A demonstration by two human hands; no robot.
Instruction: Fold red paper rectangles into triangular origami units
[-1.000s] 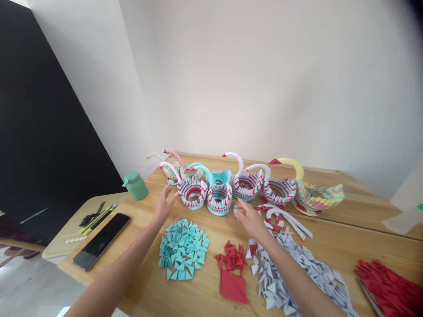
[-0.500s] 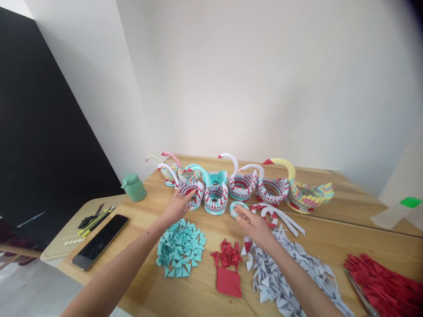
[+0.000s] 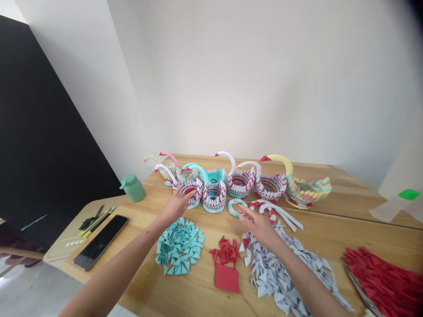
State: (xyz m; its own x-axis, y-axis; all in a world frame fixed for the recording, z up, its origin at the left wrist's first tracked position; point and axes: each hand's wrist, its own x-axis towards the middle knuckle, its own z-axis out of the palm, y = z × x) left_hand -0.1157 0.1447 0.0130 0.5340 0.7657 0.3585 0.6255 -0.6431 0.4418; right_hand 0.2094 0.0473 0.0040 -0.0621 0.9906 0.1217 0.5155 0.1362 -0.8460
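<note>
My left hand point(image 3: 177, 205) grips the front of a red, white and teal paper swan basket point(image 3: 191, 192) in a row of several folded paper swans point(image 3: 271, 185) on the wooden table point(image 3: 333, 233). With its fingers spread, my right hand point(image 3: 261, 224) hovers just in front of a small teal and white paper ring point(image 3: 236, 206), fingertips close to it. Below my hands lie a pile of teal folded triangles point(image 3: 180, 246), a small red pile point(image 3: 226, 253) and a large white pile point(image 3: 280, 268).
A green bottle point(image 3: 132, 187) stands at the left. A black phone point(image 3: 101, 241), pens and scissors point(image 3: 94, 216) lie on a lower side surface. Curved red and white paper necks point(image 3: 277, 212) lie right of the ring. Red folded pieces point(image 3: 383, 277) fill the right front corner.
My left hand moved right and took hold of the swan basket. My right hand drew back a little, uncovering the teal ring. The camera view shifted slightly.
</note>
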